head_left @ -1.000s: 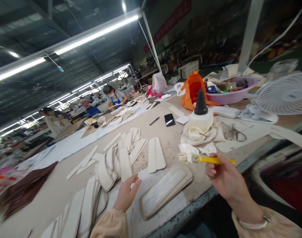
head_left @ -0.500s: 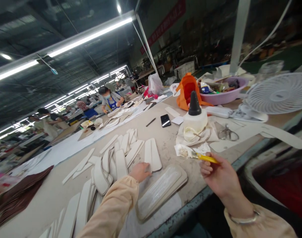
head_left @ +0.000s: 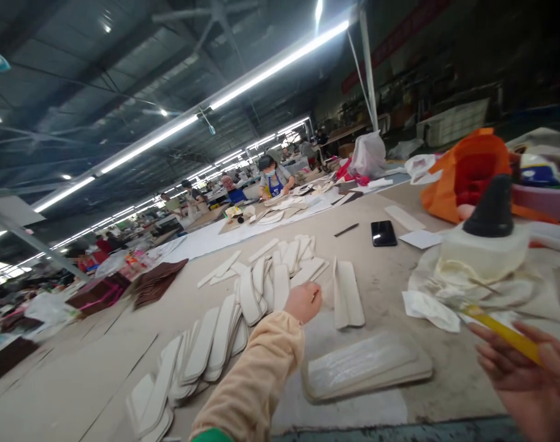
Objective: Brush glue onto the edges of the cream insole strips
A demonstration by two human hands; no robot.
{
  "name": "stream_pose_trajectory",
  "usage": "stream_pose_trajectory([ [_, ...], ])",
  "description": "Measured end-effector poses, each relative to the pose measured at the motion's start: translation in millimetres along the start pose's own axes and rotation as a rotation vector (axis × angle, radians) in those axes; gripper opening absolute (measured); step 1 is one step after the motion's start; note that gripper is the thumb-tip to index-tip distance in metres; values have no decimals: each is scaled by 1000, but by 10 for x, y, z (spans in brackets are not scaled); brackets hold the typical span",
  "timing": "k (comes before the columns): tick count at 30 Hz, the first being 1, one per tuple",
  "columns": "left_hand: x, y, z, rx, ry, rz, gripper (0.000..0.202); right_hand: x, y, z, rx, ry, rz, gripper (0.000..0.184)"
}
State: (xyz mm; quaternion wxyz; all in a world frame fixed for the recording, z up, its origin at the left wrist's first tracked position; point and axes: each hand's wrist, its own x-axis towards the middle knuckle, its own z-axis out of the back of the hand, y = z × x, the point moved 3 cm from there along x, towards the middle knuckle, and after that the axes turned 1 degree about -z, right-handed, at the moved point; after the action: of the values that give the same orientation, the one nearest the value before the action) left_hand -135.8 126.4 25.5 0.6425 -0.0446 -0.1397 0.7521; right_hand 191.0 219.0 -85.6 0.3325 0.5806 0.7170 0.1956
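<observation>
My left hand reaches out over the table with its fingers curled, at the edge of a pair of white strips. The nearer strip of the pair looks tipped up on its edge against my fingers. My right hand is at the lower right, closed on a yellow-handled brush whose tip points toward crumpled white paper. In front of me lies a flat board with a glossy coated strip on it.
A white glue bottle with a black cone cap stands on rags to the right. Overlapping white strips fan out to the left. A black phone and an orange bag lie farther back. Other people work at the table's far end.
My left hand has moved forward from the near edge to the pair of strips and curled shut. The view has swung left, so my right hand with the brush now sits at the frame's lower right.
</observation>
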Motion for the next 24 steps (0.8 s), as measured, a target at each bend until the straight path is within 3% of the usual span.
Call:
stream_pose_trajectory([
  [3,-294,-247,294,-115,-135,-31,27,-56,-27,-64,-84,80,189,19],
  [6,-713,-534,342,-254,-143,-76,27,-240,-7,-237,-170,150,304,24],
  [8,-1008,-676,207,-478,-109,-36,26,-373,11,-367,-204,197,317,25],
  [11,-1369,-817,-153,-868,-13,47,28,-514,8,-497,-195,256,253,29],
  [15,-1636,-901,-518,-1173,91,-9,34,-588,-68,-519,-218,283,154,33],
  [18,-1785,-871,-556,-1262,93,-37,30,-625,-145,-493,-262,310,130,36],
  [22,-1968,-785,-460,-1266,96,-82,24,-667,-189,-466,-334,336,170,37],
  [24,-2025,-724,-436,-1258,59,9,26,-690,-202,-461,-349,339,108,39],
])
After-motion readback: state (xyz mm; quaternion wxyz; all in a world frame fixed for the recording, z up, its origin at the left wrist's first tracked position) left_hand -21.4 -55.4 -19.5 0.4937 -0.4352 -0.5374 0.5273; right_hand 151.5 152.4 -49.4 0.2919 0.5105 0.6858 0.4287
